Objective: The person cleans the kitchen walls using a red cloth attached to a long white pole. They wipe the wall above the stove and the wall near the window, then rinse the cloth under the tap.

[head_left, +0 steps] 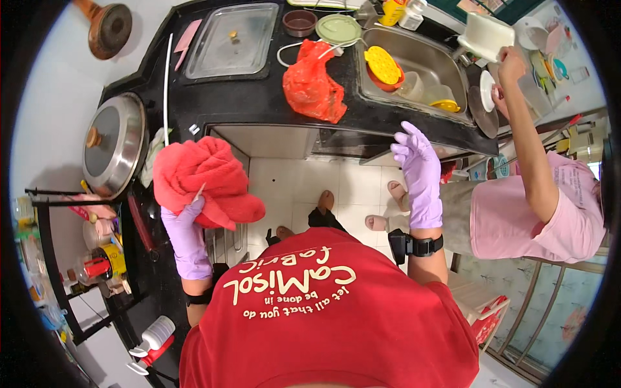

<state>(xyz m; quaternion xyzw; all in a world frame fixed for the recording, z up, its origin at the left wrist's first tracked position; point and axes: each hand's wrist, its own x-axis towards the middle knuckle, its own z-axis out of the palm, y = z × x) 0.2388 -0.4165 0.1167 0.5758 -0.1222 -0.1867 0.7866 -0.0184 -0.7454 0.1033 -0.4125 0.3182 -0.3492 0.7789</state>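
Observation:
A bunched red cloth (206,174) is gripped in my left hand (187,237), which wears a light purple glove. The cloth hangs over the front left of the black countertop (233,102). My right hand (417,169), gloved the same way, is raised below the sink's front edge with its fingers apart and nothing in it. A red plastic bag (313,82) sits on the counter between the two hands, farther back. In the steel sink (422,41) lie a yellow perforated strainer (384,64), an orange bowl (392,85) and clear containers (412,87).
At the right, a person in a pink shirt (524,208) holds a white container (486,36) and a white lid (486,92). A lidded pan (116,145) stands left. Behind are a glass-topped stove cover (233,41), a pink cleaver (187,43) and a green dish (338,29).

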